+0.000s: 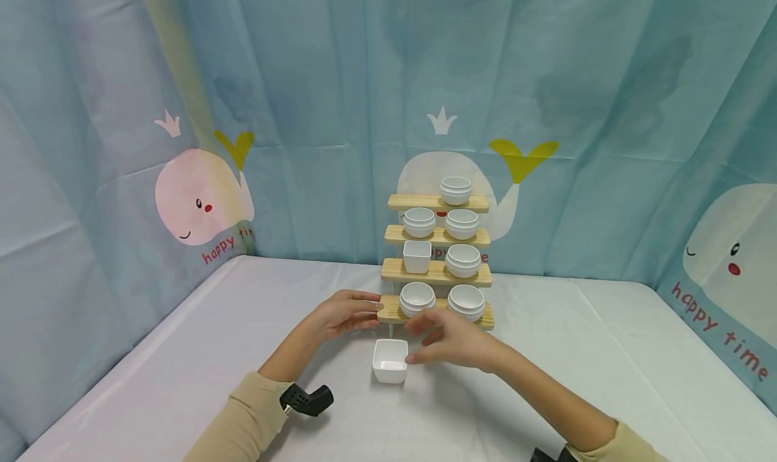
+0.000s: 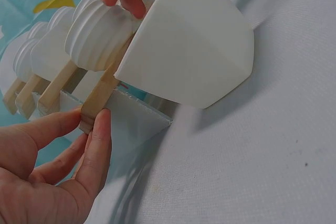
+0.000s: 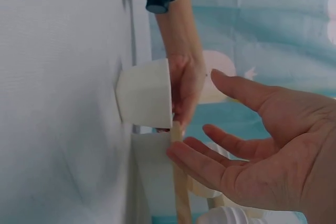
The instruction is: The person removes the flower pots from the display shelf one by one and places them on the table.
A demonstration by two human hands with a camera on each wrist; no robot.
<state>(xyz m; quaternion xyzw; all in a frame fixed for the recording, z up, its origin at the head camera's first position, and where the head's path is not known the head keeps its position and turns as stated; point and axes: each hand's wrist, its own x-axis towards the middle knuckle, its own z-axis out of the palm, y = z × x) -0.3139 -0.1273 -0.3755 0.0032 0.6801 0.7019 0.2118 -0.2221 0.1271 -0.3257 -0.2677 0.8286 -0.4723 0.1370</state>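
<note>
A tiered stand with wooden boards holds small white bowls. My left hand (image 1: 349, 313) is at the left end of its lowest board (image 1: 391, 309); in the left wrist view the thumb and fingers pinch that board end (image 2: 97, 103). A white square bowl (image 1: 390, 367) sits upright on the table in front of the stand. Just right of it hovers my right hand (image 1: 455, 340), fingers spread and slightly bent, gripping nothing. In the right wrist view a gap shows between these fingers (image 3: 202, 163) and the square bowl (image 3: 147, 93).
Round bowls (image 1: 463, 261) stand on every board, and another square bowl (image 1: 417, 257) is on the second board from the bottom. A white cloth covers the table (image 1: 607, 354). Behind the stand hangs a blue curtain (image 1: 315, 199) with whale prints.
</note>
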